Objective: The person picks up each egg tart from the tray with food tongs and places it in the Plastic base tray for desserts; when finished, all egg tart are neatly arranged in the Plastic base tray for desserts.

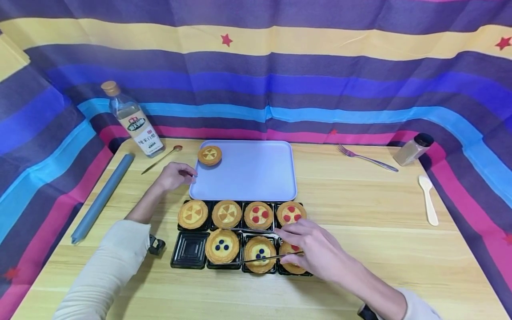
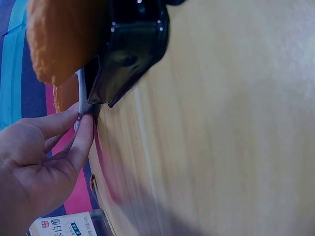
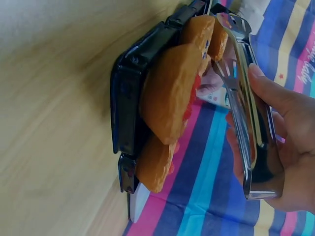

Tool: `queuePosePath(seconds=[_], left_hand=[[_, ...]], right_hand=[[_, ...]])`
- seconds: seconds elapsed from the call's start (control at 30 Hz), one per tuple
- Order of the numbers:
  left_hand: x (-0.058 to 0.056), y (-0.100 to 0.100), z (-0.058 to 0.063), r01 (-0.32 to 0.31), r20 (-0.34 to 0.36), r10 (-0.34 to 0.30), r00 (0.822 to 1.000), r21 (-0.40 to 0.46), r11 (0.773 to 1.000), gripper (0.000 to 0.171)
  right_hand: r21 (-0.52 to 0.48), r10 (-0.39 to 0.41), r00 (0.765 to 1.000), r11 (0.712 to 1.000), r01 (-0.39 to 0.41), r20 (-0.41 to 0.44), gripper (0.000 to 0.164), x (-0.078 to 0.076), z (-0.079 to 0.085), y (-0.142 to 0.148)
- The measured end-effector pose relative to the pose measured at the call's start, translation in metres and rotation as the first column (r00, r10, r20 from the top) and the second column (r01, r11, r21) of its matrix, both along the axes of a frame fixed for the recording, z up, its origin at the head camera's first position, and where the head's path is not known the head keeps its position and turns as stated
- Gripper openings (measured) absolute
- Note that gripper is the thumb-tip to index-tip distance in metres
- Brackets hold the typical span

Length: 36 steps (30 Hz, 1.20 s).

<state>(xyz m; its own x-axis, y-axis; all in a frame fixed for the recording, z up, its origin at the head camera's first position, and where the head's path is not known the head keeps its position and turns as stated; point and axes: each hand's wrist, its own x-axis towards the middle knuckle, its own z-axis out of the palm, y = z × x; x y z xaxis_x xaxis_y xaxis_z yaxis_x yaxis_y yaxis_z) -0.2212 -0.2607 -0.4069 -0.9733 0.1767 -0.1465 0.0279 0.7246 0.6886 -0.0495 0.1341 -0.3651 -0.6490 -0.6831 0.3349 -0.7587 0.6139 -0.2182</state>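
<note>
My right hand [image 1: 316, 249] holds metal tongs [image 3: 248, 113] with fork-like ends. In the head view the tongs' arms reach left over the black plastic tray [image 1: 190, 251], either side of a blueberry-topped tart [image 1: 222, 255]; whether they touch it I cannot tell. A second blueberry tart [image 1: 256, 266] lies beneath one arm. Between thumb and fingers, my left hand [image 1: 176, 176] pinches the left edge of the lavender tray [image 1: 252, 173]. On that tray's upper left corner sits a tart with tan wedges [image 1: 210, 155]. The black tray's front left compartment holds nothing.
Other tarts, wedge-topped [image 1: 193, 214] and red-topped [image 1: 258, 216], fill the back row. A bottle [image 1: 138, 126], a spoon [image 1: 162, 159] and a grey-blue roll [image 1: 102, 200] lie left. Right are a fork [image 1: 368, 159], a shaker jar [image 1: 412, 150] and a pale spoon [image 1: 428, 200].
</note>
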Motion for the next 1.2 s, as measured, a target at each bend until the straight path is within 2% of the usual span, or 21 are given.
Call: queuePosePath(seconds=[0.13, 0.67, 0.97, 1.2], left_hand=[[0.000, 0.001, 0.000, -0.010, 0.016, 0.010, 1.000, -0.006, 1.000, 0.020], [0.000, 0.000, 0.002, -0.006, 0.024, 0.006, 1.000, 0.005, 1.000, 0.021], [0.000, 0.001, 0.003, -0.017, 0.037, 0.016, 0.999, 0.011, 1.000, 0.022], [0.001, 0.001, 0.003, -0.013, 0.045, 0.013, 0.999, 0.004, 1.000, 0.022]], right_hand=[[0.008, 0.017, 1.000, 1.000, -0.017, 0.012, 0.059, 0.001, -0.003, -0.002], [0.057, -0.016, 0.998, 0.998, 0.013, 0.059, 0.061, 0.002, -0.005, -0.002], [0.029, 0.007, 0.997, 1.000, -0.010, 0.077, 0.061, -0.003, 0.006, -0.003], [-0.018, 0.012, 0.999, 1.000, -0.011, 0.053, 0.061, -0.016, 0.019, -0.008]])
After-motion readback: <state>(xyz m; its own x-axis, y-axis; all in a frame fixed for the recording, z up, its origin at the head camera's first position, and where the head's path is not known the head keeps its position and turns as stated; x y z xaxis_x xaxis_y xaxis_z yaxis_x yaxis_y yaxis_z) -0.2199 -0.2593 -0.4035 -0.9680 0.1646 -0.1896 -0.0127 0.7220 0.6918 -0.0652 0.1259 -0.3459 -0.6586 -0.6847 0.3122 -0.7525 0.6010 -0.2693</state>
